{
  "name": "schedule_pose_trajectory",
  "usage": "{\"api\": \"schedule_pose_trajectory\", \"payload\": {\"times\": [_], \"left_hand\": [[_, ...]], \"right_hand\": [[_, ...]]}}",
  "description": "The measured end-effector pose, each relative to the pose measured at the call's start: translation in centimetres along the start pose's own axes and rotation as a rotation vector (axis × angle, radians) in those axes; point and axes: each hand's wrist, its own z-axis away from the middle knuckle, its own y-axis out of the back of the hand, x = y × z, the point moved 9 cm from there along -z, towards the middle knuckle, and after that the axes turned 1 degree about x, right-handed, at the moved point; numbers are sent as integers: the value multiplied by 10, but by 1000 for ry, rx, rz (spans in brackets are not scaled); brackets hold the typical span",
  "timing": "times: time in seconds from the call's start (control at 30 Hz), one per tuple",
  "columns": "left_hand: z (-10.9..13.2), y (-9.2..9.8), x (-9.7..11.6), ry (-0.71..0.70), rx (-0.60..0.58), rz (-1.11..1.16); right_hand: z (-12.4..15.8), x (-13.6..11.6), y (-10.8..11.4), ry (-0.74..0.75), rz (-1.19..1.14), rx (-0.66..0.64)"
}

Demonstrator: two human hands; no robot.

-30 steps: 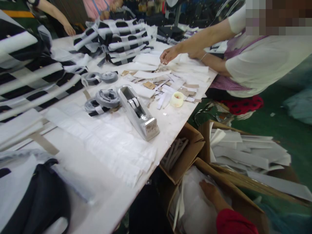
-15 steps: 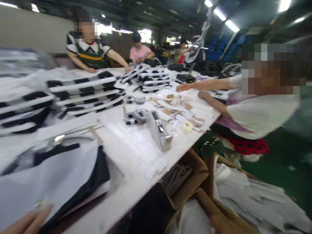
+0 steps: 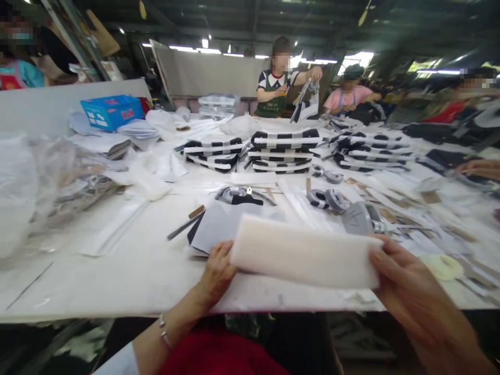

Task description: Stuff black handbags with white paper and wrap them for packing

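Note:
A white, slightly blurred foam sheet [image 3: 304, 252] is stretched level between my hands above the table's front. My right hand [image 3: 402, 276] pinches its right end, thumb in front. At its left end, my left hand [image 3: 219, 271] is closed, fingers curled against the sheet's edge; the thumb is hidden. Just behind lies a grey and black bag [image 3: 222, 221] with a grey strap and a small metal clasp at the top. The sheet covers the bag's lower right part.
Stacked black-and-white bags [image 3: 285, 151] stand farther back. Right of the sheet are a tape dispenser [image 3: 357, 219], rolled grey straps [image 3: 328, 199], a tape roll [image 3: 443, 266] and paper scraps. Plastic bags [image 3: 58, 192] and a blue box [image 3: 113, 112] are left. Co-workers [image 3: 273, 88] work across the table.
The view has swung left from the boxes and the co-worker at the right. The foam sheet is now between my hands. Across the table, a co-worker has raised a strapped piece.

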Motion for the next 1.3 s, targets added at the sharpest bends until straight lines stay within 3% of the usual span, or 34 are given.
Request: {"api": "schedule_pose_trajectory", "payload": {"times": [0.1,0.17,0.23,0.37,0.47,0.67,0.77,0.87,0.97,1.13,1.3], "left_hand": [[-1,3,0,-6,28,-14],[-3,7,0,-10,54,-15],[-4,10,-1,-3,58,6],[-4,6,-2,24,-29,15],[-1,0,-1,28,-82,-1],[1,-6,-1,36,-92,-25],[0,-2,-2,52,-31,-22],[-1,2,-4,64,28,26],[-3,5,-4,56,70,70],[-3,8,-4,38,121,75],[-2,11,-4,39,139,73]], "right_hand": [[-23,-63,-100,-86,-431,-146],[-32,-74,-145,-93,-475,-200],[-39,-65,-169,-65,-360,-221],[-45,-35,-182,42,166,-268],[-45,-35,-188,229,426,-293],[-24,-60,-204,723,583,-274],[-6,-67,-214,901,497,-438],[4,-62,-223,878,486,-636],[8,-62,-233,845,566,-704],[14,-69,-250,812,700,-713],[16,-67,-253,820,714,-683]]}}
